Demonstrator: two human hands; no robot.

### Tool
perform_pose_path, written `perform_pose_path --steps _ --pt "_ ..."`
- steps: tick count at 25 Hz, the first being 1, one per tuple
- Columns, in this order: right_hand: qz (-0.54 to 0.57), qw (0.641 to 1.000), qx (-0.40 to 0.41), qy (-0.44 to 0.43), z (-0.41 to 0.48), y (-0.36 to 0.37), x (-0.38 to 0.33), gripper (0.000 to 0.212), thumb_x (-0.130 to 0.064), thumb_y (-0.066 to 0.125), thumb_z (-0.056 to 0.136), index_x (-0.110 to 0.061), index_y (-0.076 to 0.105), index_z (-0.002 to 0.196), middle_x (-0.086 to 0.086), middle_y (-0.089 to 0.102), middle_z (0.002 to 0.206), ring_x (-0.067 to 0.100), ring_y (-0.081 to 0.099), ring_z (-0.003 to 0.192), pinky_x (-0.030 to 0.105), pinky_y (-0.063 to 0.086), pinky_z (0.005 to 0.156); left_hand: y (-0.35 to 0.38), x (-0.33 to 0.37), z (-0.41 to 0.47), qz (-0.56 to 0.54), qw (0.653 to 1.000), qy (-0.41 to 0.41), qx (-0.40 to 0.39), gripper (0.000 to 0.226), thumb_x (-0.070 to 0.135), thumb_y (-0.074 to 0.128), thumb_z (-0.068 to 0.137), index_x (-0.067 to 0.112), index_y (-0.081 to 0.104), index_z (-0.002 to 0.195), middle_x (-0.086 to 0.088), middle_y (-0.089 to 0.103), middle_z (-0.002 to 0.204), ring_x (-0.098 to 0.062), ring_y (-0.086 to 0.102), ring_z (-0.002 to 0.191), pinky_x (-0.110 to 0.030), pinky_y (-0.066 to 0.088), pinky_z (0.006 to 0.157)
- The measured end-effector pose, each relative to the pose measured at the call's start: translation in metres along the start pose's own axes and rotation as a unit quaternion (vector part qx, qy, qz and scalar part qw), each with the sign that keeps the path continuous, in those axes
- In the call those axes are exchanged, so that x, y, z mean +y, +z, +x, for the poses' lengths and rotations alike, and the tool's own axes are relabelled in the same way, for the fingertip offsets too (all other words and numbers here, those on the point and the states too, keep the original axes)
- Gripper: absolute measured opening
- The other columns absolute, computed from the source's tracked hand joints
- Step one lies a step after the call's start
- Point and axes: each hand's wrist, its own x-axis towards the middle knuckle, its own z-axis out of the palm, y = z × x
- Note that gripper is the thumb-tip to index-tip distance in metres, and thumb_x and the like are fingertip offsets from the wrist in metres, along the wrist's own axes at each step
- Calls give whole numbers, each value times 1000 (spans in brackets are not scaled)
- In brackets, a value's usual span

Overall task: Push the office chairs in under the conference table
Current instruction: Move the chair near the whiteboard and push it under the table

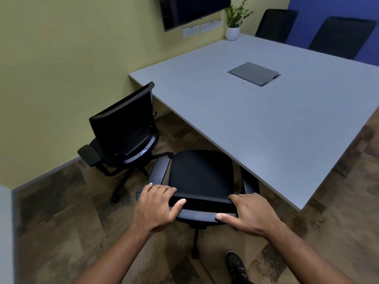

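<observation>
The left hand (156,206) and right hand (249,214) are gripping the top of the near chair's backrest (202,215), fingers curled over it. Its seat (201,171) is lying just beyond them, touching under the conference table (256,111) edge; a second chair (123,130) is standing left of that table.

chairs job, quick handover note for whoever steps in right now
Left hand and right hand both grip the top of the near chair's backrest. Its seat front sits just under the edge of the conference table; most of it is still out.
The second chair on the left stands clear of the table, angled, untouched.
Two far chairs look tucked in.
Left: finish pushing this one, then the left one.
</observation>
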Motion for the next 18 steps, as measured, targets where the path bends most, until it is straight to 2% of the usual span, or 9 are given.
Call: perform_pose_path --steps 3,6,11,18 --pt "2 1000 -3 31 4 0 -5 85 -103 20 88 -26 54 79 -7 55 66 12 51 58 35 44 60 -5 -8 17 -3 1000 18 -12 67 74 39 102 24 78 123 9 79 118 -16 72 115 -48 47 112" --pt "-2 998 -6 61 10 -2 -7 88 -103 16 88 -25 58 82 -8 57 68 11 53 59 35 49 64 -8 -12 38 4 999 42 -32 74 76 34 99 23 78 125 6 80 121 -18 72 117 -48 46 113" --pt "-5 995 6 103 25 -4 -7 84 -102 15 89 -28 53 77 -7 56 65 10 52 57 32 46 60 -8 -21 84 19 994 91 -61 81 78 22 99 27 74 133 8 77 129 -18 68 123 -43 40 116" --pt "-1 982 16 186 55 -4 6 83 -100 12 90 -29 54 80 -5 57 67 12 54 60 40 52 66 13 -32 167 -8 985 158 -66 75 77 27 103 27 74 132 8 77 128 -18 68 122 -46 42 116"
